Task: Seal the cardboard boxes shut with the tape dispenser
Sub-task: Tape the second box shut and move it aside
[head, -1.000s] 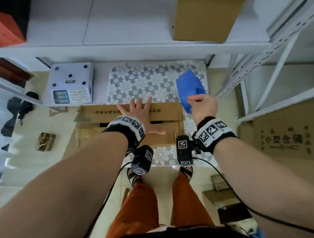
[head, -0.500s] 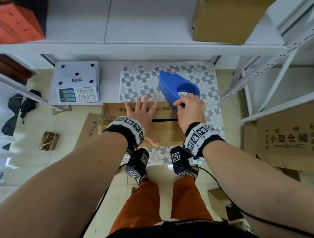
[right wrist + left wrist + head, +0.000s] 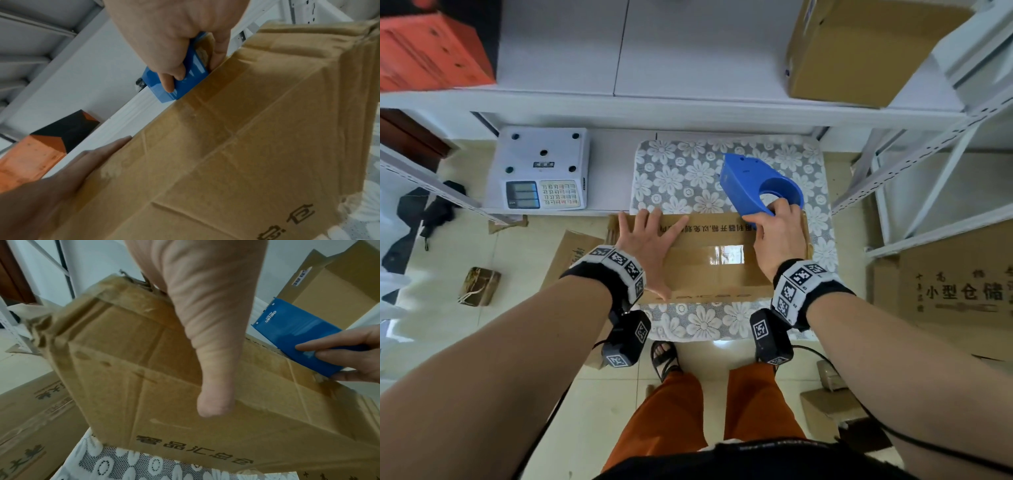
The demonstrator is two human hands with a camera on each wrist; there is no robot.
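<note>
A brown cardboard box (image 3: 715,270) lies on the flower-patterned cloth (image 3: 688,171), flaps closed, with a glossy tape strip (image 3: 726,255) along its middle seam. My left hand (image 3: 650,240) lies flat on the box's left half, fingers spread and straight (image 3: 205,331). My right hand (image 3: 774,236) grips the blue tape dispenser (image 3: 753,185) at the box's far right edge. In the right wrist view the dispenser (image 3: 185,82) touches the box's top edge, fingers curled round it. The left wrist view shows the dispenser (image 3: 296,337) beyond the box (image 3: 185,402).
A white scale (image 3: 541,168) stands left of the cloth. Above is a white shelf with an orange box (image 3: 431,51) and a brown carton (image 3: 859,51). White rack posts (image 3: 914,164) rise at the right. Flat cardboard (image 3: 959,284) and small boxes lie on the floor.
My right hand has brought the dispenser from the right down to the box's far right edge. The flaps' dark gap is gone; glossy tape now shows along the seam. The left hand stayed flat.
</note>
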